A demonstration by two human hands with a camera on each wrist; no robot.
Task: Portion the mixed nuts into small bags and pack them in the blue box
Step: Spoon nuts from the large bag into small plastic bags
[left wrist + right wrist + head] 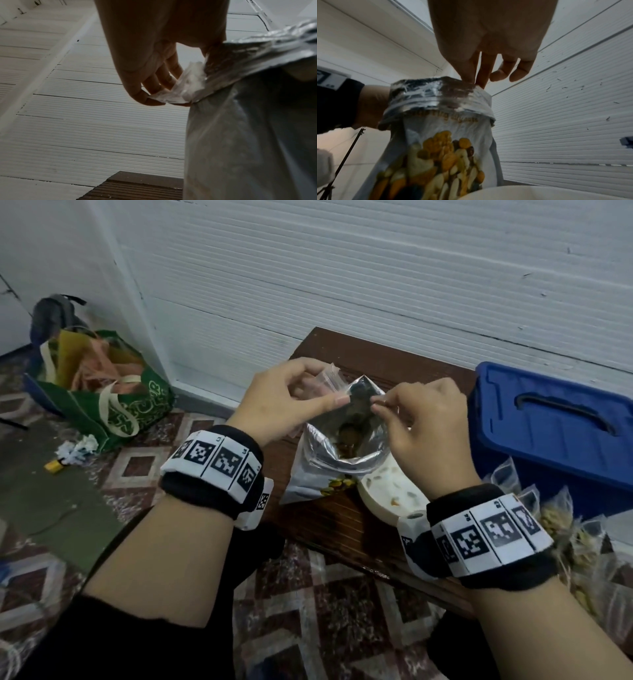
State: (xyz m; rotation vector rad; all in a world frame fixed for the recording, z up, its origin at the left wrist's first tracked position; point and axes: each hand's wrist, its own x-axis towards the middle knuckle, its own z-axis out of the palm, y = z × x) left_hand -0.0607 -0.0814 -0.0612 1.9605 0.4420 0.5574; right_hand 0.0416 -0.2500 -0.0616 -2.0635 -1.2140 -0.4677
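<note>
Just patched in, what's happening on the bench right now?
A person is holding the big foil bag of mixed nuts open at its mouth, standing on the wooden bench. The left hand pinches one side of the rim and also grips small clear bags; the right hand pinches the opposite side. A white bowl sits right beside the bag. Several filled small bags lie in front of the blue box, whose lid is on.

The head view looks down from above, while both wrist views look up close at the silver-lined printed nut pouch (pixel 337 455) all three share.
</note>
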